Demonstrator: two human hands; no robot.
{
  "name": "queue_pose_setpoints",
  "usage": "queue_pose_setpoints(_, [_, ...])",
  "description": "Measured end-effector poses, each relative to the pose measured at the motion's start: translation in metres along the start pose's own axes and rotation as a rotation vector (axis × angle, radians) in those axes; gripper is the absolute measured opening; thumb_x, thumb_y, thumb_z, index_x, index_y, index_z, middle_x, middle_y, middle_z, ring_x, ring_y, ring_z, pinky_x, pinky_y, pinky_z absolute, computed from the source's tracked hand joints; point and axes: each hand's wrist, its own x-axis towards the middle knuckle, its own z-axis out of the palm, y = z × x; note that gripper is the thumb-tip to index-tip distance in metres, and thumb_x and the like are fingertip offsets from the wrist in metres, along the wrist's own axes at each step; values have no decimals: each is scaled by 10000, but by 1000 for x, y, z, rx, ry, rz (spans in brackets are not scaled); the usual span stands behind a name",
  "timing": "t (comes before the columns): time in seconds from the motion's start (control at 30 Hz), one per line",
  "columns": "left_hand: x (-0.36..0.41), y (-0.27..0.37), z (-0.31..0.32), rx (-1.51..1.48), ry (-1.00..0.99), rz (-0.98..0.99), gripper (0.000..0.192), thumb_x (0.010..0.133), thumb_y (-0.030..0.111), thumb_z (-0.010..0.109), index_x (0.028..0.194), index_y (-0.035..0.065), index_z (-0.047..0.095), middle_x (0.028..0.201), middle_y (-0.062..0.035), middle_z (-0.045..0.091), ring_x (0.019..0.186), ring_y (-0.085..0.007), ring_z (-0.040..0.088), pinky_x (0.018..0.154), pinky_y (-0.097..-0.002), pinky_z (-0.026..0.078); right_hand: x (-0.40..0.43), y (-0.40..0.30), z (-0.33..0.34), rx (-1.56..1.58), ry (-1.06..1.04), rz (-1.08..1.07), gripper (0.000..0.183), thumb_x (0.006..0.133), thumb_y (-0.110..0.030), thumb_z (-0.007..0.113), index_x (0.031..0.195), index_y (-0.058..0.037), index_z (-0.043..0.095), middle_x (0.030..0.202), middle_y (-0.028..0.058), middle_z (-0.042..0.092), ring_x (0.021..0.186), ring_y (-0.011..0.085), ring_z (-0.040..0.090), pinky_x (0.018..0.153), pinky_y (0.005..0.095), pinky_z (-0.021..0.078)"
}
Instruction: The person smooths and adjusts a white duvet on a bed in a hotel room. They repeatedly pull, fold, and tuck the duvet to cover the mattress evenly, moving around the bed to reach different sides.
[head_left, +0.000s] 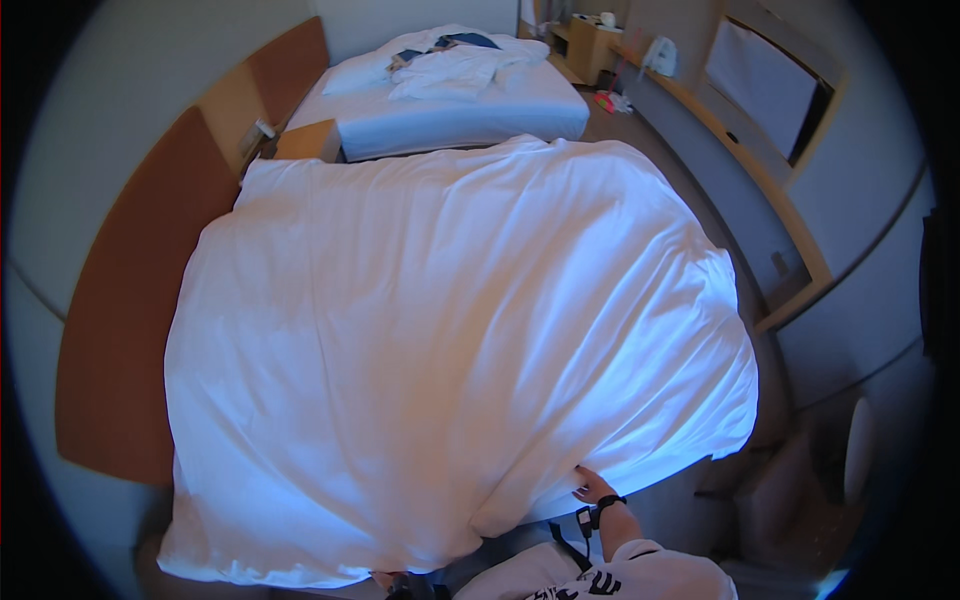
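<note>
A large white duvet (420, 322) is spread over the near bed, with folds fanning across its right half. My right hand (595, 487) is at the duvet's near edge, right of the middle, with a black band on its wrist. Its fingers touch the cloth, but I cannot make out whether they pinch it. Low in the picture, my left hand (383, 580) meets the near hem. Most of that hand is hidden by the duvet and a dark device at the wrist. Between my hands the hem is drawn up, and a darker strip shows below it.
A padded brown headboard (135, 300) runs along the left wall. Beyond a wooden nightstand (309, 140) stands a second bed (465, 124) with heaped white bedding. A wooden ledge (750, 165) lines the right wall. A chair (780, 480) stands at lower right.
</note>
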Motion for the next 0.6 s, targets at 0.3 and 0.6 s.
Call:
queue_pose_setpoints(0.3, [-42, -107, -34, -174, -21, -116, 485, 864, 387, 408, 1217, 59, 358, 1185, -84, 463, 1088, -238, 447, 957, -402, 352, -14, -19, 1, 764, 109, 35, 280, 785, -168, 548, 1036, -51, 508, 994, 80, 563, 934, 212, 538, 810, 323, 448])
queue_pose_setpoints(0.6, [-33, -122, -28, -122, -149, -174, 428, 822, 349, 479, 1110, 33, 474, 1063, -99, 530, 941, -239, 525, 769, -347, 442, -91, -75, -9, 851, 83, 152, 292, 800, -164, 525, 1050, -19, 491, 1004, 113, 555, 913, 238, 548, 801, 351, 457])
